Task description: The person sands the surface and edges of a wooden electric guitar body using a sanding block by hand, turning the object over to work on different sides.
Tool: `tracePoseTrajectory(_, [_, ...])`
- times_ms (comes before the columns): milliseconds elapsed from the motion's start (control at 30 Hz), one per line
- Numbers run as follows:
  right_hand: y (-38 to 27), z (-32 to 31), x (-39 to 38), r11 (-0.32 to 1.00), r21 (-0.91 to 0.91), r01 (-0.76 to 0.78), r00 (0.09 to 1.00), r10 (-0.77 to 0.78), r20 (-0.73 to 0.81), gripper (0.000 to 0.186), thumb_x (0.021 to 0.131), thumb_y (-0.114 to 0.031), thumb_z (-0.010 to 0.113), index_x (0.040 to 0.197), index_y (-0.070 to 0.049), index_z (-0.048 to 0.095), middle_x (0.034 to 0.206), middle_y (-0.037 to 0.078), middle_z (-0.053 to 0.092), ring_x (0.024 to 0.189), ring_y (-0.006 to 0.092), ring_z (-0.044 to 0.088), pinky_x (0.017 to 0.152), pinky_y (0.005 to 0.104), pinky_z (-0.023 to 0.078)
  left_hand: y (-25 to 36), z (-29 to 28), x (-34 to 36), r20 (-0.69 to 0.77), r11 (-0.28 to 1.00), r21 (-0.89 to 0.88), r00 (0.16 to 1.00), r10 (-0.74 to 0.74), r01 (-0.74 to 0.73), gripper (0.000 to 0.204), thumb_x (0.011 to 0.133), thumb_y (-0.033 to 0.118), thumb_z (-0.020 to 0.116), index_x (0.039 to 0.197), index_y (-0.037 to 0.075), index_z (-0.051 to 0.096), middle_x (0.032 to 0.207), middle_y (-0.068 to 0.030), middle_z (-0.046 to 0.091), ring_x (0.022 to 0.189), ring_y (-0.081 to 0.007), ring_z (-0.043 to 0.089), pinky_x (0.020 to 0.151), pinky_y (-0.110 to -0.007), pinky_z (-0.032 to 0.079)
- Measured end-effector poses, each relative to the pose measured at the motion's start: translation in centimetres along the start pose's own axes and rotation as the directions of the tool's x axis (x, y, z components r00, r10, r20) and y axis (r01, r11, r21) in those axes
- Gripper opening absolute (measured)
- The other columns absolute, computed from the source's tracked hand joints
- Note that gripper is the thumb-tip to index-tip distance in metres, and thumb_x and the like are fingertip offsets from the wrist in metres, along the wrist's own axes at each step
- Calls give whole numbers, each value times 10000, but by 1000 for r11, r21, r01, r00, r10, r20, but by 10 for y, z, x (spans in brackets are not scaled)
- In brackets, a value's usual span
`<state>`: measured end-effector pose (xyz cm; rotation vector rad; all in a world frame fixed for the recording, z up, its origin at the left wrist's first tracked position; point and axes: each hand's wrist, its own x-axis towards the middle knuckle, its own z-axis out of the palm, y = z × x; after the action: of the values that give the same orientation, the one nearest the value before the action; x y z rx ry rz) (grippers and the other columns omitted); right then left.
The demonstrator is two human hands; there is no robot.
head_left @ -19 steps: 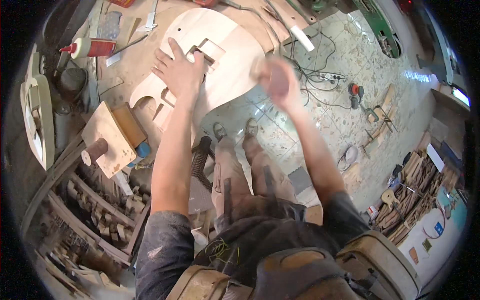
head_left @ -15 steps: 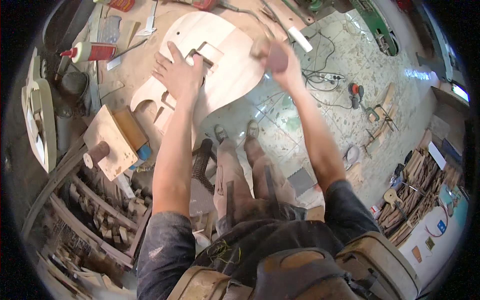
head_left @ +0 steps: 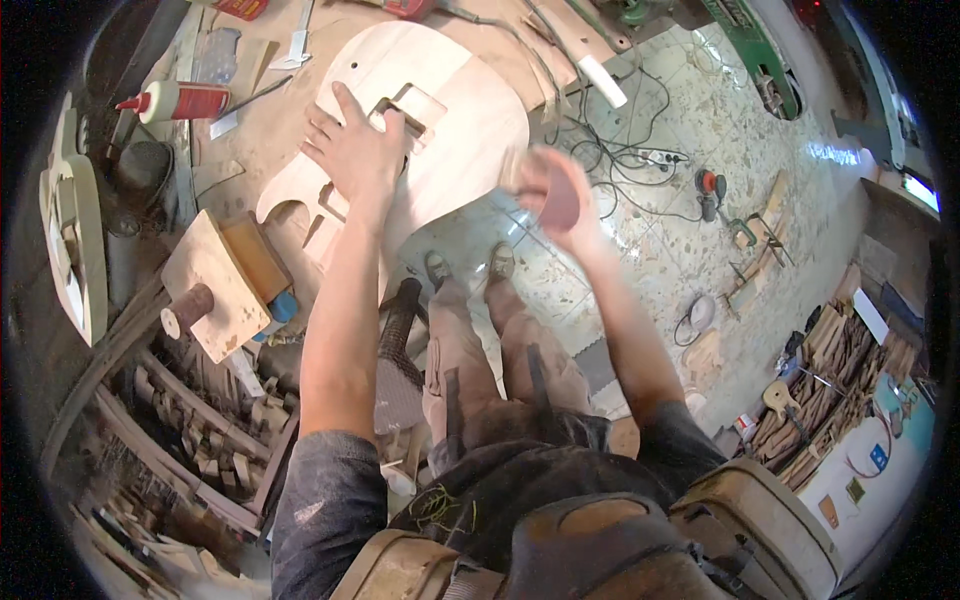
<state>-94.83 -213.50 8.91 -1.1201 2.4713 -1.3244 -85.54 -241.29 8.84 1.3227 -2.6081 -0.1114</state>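
A pale wooden guitar body (head_left: pixel 470 150) with routed cavities lies flat on the workbench. My left hand (head_left: pixel 358 150) rests on its face beside the middle cavity, fingers spread and pressing lightly on the wood. At the rounded right edge of the body, my right hand (head_left: pixel 580 225) grips a sanding block (head_left: pixel 514 170) wrapped in reddish-brown sandpaper (head_left: pixel 560 203). Motion smears the block and the fingers around it, so I cannot tell whether it touches the edge.
On the bench (head_left: pixel 270 145) lie a red-and-white glue bottle (head_left: pixel 185 102) and a square (head_left: pixel 297 45). A wooden block with a round knob (head_left: pixel 215 285) stands at the left. Cables (head_left: pixel 625 160) and clamps (head_left: pixel 765 245) lie on the floor to the right; another guitar body (head_left: pixel 85 235) leans far left.
My right hand has swept down and slightly toward me along the body's right edge with the sanding block. The left hand and the guitar body stay in place.
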Motion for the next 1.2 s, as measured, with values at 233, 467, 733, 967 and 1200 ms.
tracePoseTrajectory(233, [23, 10, 14, 822, 495, -282, 956, 282, 77, 633, 830, -63, 822, 1402, -39, 550, 1275, 149, 692, 1132, 358, 690, 947, 402, 556, 3, 6, -2, -26, 1000, -10, 1000, 15, -15, 883, 880, 540, 578, 1606, 91, 355, 1556, -385, 344, 1475, -527, 305, 1233, -639, 166])
tracePoseTrajectory(467, [-6, -13, 106, 979, -183, 95, 951, -35, 307, 777, 747, -145, 864, 1431, -29, 513, 1355, 213, 619, 1271, 400, 588, 1077, 467, 486, 3, 0, 0, 12, 1000, 0, 1000, 13, -13, 910, 887, 566, 570, 1629, 103, 321, 1583, -382, 317, 1483, -532, 301, 1242, -625, 152])
tracePoseTrajectory(733, [-43, -10, 29, 950, 130, 285, 846, -313, 431, 786, 724, -128, 859, 1444, -74, 547, 1390, 197, 598, 1303, 391, 566, 1112, 474, 457, -7, -1, -3, -37, 1000, 27, 999, -2, 3, 892, 867, 543, 585, 1599, 77, 378, 1564, -376, 338, 1459, -524, 329, 1232, -636, 164])
tracePoseTrajectory(967, [-6, -4, 175, 972, -211, 105, 950, -35, 312, 714, 685, -55, 833, 1351, -32, 576, 1311, 211, 635, 1240, 418, 601, 1038, 460, 513, 13, 3, 0, -26, 994, -98, 999, 44, -46, 872, 869, 527, 580, 1589, 71, 398, 1567, -380, 329, 1463, -526, 320, 1231, -635, 164])
tracePoseTrajectory(1200, [-32, -4, 65, 969, 76, 235, 841, -242, 484, 715, 755, -55, 796, 1417, -12, 530, 1358, 222, 597, 1289, 404, 570, 1099, 435, 469, -3, -3, -3, -47, 999, -38, 999, 10, -12, 864, 867, 531, 588, 1578, 70, 421, 1571, -371, 323, 1469, -508, 321, 1225, -637, 185])
